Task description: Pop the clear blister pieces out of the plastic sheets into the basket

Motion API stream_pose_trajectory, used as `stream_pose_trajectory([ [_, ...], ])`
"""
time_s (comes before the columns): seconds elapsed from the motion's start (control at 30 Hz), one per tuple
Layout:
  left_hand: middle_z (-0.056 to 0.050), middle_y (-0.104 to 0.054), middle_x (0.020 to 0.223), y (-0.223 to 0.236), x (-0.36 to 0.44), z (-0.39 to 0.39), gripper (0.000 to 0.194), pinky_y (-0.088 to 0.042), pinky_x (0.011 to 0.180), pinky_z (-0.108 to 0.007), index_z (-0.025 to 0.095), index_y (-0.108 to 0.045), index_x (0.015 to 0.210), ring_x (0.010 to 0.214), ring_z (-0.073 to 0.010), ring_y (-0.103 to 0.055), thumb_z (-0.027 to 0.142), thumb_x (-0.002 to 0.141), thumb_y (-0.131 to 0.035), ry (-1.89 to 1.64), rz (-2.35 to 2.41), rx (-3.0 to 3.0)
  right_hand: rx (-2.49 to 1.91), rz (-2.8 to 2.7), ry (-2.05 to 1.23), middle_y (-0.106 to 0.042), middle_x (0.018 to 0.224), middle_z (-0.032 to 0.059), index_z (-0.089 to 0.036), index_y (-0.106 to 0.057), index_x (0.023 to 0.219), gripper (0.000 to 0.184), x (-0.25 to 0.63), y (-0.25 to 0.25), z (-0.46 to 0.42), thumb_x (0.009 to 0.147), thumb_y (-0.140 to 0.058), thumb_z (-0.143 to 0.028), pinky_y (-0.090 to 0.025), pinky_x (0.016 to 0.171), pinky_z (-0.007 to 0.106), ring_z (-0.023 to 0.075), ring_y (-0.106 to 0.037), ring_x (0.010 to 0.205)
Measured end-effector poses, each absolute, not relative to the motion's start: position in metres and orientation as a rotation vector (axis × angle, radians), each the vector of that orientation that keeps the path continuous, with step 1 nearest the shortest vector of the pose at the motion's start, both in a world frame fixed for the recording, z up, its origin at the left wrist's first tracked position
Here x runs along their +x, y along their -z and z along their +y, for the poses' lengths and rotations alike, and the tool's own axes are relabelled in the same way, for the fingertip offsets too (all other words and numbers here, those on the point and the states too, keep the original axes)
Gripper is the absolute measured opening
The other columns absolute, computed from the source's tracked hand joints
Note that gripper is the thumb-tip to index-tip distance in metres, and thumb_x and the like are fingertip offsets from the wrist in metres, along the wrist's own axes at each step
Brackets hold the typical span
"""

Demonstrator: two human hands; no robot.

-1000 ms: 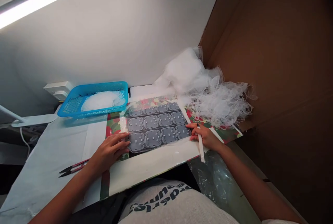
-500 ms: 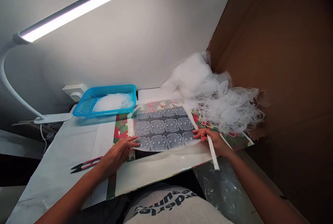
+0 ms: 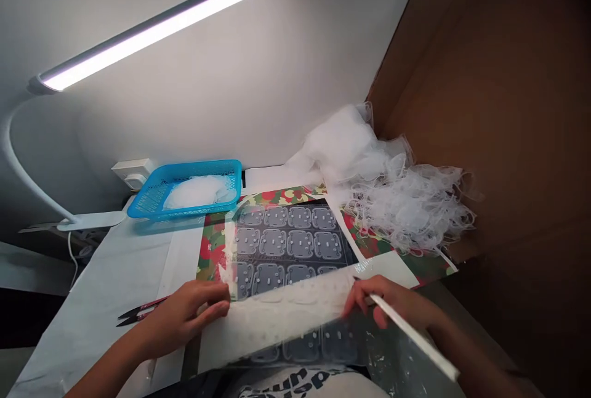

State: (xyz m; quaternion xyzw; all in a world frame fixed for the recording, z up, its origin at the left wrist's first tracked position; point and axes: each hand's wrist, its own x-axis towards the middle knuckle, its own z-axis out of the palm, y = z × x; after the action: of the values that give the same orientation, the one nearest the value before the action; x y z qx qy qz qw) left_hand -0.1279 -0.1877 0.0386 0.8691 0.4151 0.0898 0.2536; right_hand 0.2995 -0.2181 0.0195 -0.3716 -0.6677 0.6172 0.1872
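The left hand, fingers curled, is at the left side of the clear moulded plastic sheet; I cannot tell whether it pinches. The right hand grips a white strip. The sheet overhangs the patterned board's near edge. Step, apparently: sheet positioning. The next move calls for even two-handed support.

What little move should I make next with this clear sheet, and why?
Perhaps steady the clear sheet with your left hand, which is by its left edge: molded shapes show past the near edge of the patterned board, where it seems to overhang, while your right hand holds a white strip.
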Motion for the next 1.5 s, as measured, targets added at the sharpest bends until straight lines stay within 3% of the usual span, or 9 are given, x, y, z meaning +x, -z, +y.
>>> stream_pose_trajectory([
  [0.1,-0.002,-0.066,0.079,-0.034,-0.08,-0.162,0.041,-0.048,0.06,-0.024,0.021,-0.063,0.084,0.067,-0.0151,-0.061,0.044,0.1,-0.033,-0.225,1.107,2.389,-1.078,-1.686,-1.446,-0.068,0.095,0.0097,-0.022,-0.061,0.099,0.064,0.307,-0.016,-0.189,0.081,-0.039,-0.08,-0.05,0.085,0.038,0.0246,-0.064,0.087],
  [0.17,-0.006,-0.067,0.108,-0.023,-0.036,-0.141,0.034,-0.053,0.077,-0.03,0.023,-0.064,0.109,0.091,-0.0192,-0.066,0.043,0.1,-0.038,-0.351,1.049,2.514,-1.122,-1.597,-1.303,-0.063,0.082,0.0064,-0.022,-0.064,0.104,0.072,0.309,-0.01,-0.162,0.085,-0.024,-0.08,-0.051,0.072,0.032,0.0196,-0.061,0.074],
  [0.27,-0.015,-0.045,0.147,0.003,0.024,-0.113,0.047,-0.041,0.106,-0.045,0.021,-0.052,0.135,0.135,-0.0301,-0.043,0.047,0.097,-0.044,-0.416,0.969,2.71,-1.24,-1.591,-1.159,-0.059,0.075,0.0029,-0.021,-0.069,0.098,0.056,0.305,-0.002,-0.121,0.093,-0.036,-0.065,-0.05,0.063,0.026,0.0154,-0.058,0.069],
  [0.33,-0.015,-0.032,0.156,0.019,0.047,-0.101,0.06,-0.029,0.113,-0.054,0.023,-0.047,0.142,0.145,-0.0359,-0.024,0.057,0.092,-0.048,-0.408,0.99,2.783,-1.256,-1.621,-1.105,-0.061,0.077,0.0018,-0.02,-0.068,0.098,0.04,0.299,0.003,-0.102,0.092,-0.049,-0.055,-0.052,0.067,0.026,0.0153,-0.06,0.072],
  [0.5,-0.006,-0.017,0.162,0.036,0.043,-0.095,0.062,-0.019,0.116,-0.055,0.036,-0.035,0.149,0.148,-0.0348,-0.012,0.063,0.093,-0.039,-0.378,0.912,2.843,-1.255,-1.683,-1.105,-0.067,0.082,0.0014,-0.02,-0.063,0.089,0.024,0.292,0.01,-0.09,0.083,-0.065,-0.044,-0.056,0.073,0.032,0.0178,-0.066,0.077],
  [0.63,-0.004,-0.011,0.163,0.028,0.032,-0.098,0.059,-0.016,0.117,-0.054,0.039,-0.032,0.149,0.149,-0.0344,-0.009,0.06,0.094,-0.04,-0.311,0.868,2.853,-1.211,-1.962,-0.971,-0.071,0.095,0.0057,-0.019,-0.066,0.077,0.014,0.294,0.006,-0.091,0.084,-0.066,-0.031,-0.051,0.085,0.036,0.0209,-0.066,0.092],
  [0.87,-0.007,-0.018,0.162,0.028,0.042,-0.096,0.068,-0.013,0.118,-0.053,0.03,-0.032,0.15,0.148,-0.031,-0.016,0.065,0.092,-0.039,-0.331,0.884,2.828,-1.145,-2.002,-0.919,-0.07,0.099,0.007,-0.019,-0.063,0.07,0.015,0.294,0.01,-0.086,0.083,-0.066,-0.026,-0.049,0.084,0.036,0.0211,-0.065,0.093],
  [1.5,-0.003,-0.006,0.164,0.032,0.041,-0.099,0.061,-0.014,0.118,-0.052,0.038,-0.033,0.149,0.149,-0.0322,-0.012,0.062,0.093,-0.04,-0.379,0.873,2.807,-1.143,-2.191,-0.843,-0.067,0.106,0.0064,-0.02,-0.056,0.072,0.017,0.296,0.012,-0.087,0.088,-0.06,-0.021,-0.05,0.082,0.034,0.0198,-0.064,0.096],
])
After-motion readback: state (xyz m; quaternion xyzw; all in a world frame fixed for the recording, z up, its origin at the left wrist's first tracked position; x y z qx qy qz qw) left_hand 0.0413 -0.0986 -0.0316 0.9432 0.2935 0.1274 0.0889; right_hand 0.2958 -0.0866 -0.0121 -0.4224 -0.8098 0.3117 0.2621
